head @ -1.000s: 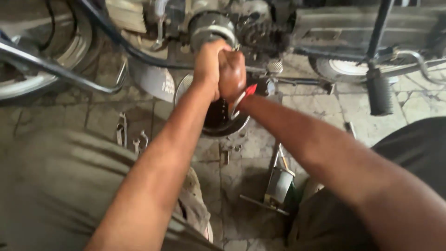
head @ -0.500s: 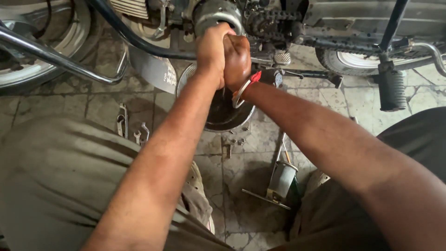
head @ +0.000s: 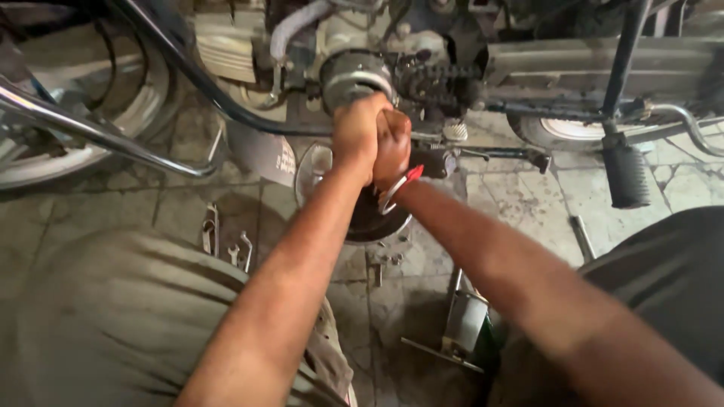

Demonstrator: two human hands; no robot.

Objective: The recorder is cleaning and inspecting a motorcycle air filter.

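Observation:
My left hand (head: pixel 356 134) and my right hand (head: pixel 392 147) are clasped together in front of the motorcycle engine (head: pixel 354 71), just below a round grey engine part. Both fists are closed; what they grip is hidden inside them. A red band and a metal bangle (head: pixel 398 190) sit on my right wrist. The chain sprocket (head: pixel 437 83) lies just right of my hands. Below my hands a round dark pan (head: pixel 377 222) rests on the floor.
Wrenches (head: pixel 225 240) and small bolts (head: pixel 385 262) lie on the tiled floor. A black footpeg (head: pixel 624 173) hangs at the right, a chrome guard bar (head: pixel 98 136) and a wheel at the left. A metal part (head: pixel 461 324) lies between my knees.
The view has dropped and shifted a little, so my clasped hands sit lower in the frame. They stay locked together at the same engine part.

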